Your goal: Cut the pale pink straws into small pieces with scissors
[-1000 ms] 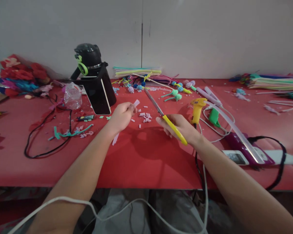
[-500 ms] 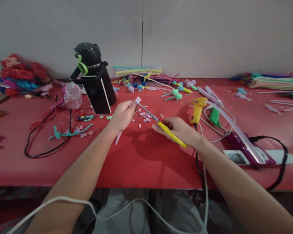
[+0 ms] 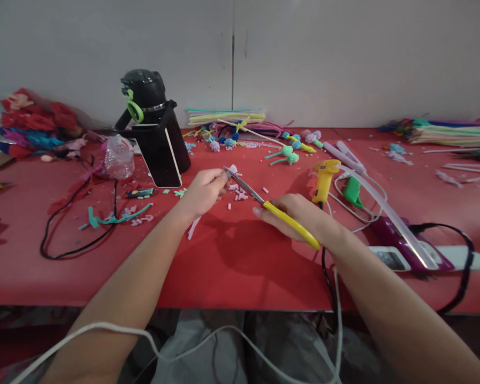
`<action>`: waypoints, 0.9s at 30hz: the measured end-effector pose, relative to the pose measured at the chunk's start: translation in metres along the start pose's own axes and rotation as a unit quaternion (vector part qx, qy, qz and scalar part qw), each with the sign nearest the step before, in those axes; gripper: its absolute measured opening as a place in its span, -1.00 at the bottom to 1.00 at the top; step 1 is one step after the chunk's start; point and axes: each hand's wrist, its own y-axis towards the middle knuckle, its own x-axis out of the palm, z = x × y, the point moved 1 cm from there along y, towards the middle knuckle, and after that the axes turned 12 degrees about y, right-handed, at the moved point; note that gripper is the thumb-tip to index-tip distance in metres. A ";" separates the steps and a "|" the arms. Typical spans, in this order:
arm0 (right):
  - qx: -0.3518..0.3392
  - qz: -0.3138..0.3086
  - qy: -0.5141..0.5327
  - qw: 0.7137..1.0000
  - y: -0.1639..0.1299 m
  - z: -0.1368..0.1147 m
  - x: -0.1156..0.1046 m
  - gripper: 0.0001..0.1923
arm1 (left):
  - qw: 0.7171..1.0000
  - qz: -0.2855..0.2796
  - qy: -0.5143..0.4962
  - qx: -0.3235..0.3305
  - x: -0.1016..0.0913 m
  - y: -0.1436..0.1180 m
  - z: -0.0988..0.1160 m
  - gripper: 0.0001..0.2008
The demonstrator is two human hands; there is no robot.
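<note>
My left hand [image 3: 203, 194] is closed around a pale pink pipe cleaner [image 3: 193, 228]; its tail sticks out below the palm, and a pale tuft shows at my fingertips. In my right hand [image 3: 300, 209] is a pair of scissors [image 3: 291, 223] with yellow handles. The blades point up and left and meet the pale tuft beside my left thumb. Whether the blades are apart is hard to see. Short cut pink pieces [image 3: 240, 196] lie scattered on the red table just beyond and between my hands.
A black flask [image 3: 144, 90] with a phone [image 3: 162, 157] leaning on it stands left of centre. On the right lie a yellow glue gun [image 3: 325, 178], its glue stick and cables. Pipe cleaner bundles [image 3: 224, 117] line the back of the red table [image 3: 224, 272]. A white cable [image 3: 200, 349] crosses my lap.
The scissors and my right hand have shifted slightly right and down. My left hand has moved a little right, and the pale tuft now sits behind the blade tips.
</note>
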 end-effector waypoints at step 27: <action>0.102 -0.130 0.082 0.983 0.015 -0.012 -0.012 -0.43 | 0.960 -0.082 -0.181 -0.198 0.009 0.021 -0.016 -0.74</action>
